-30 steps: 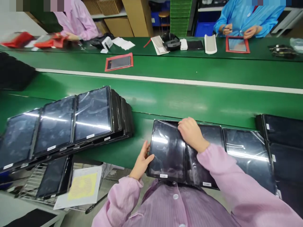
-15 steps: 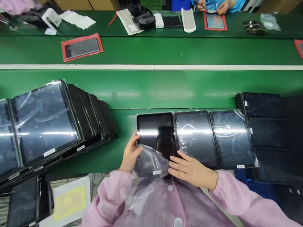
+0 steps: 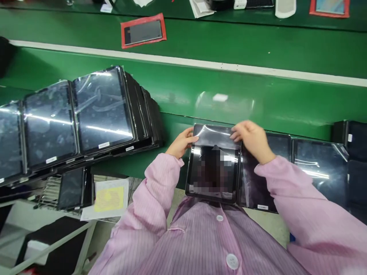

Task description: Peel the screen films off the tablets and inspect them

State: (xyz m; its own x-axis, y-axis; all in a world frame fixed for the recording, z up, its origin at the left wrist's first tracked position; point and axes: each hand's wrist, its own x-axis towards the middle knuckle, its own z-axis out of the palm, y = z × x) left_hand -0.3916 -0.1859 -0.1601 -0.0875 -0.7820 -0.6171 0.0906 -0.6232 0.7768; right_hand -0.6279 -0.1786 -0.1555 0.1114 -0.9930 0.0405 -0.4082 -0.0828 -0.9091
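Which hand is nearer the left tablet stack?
Left. The left hand is right of the stack, at a tablet; the right hand is farther right, at that tablet's upper right corner.

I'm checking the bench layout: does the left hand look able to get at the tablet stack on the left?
Probably yes: only green worktop shows between the left hand and the tablet stack, though it touches another tablet.

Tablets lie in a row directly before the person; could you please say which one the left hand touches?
The leftmost tablet: the left hand touches its upper left edge, not the second tablet or third tablet.
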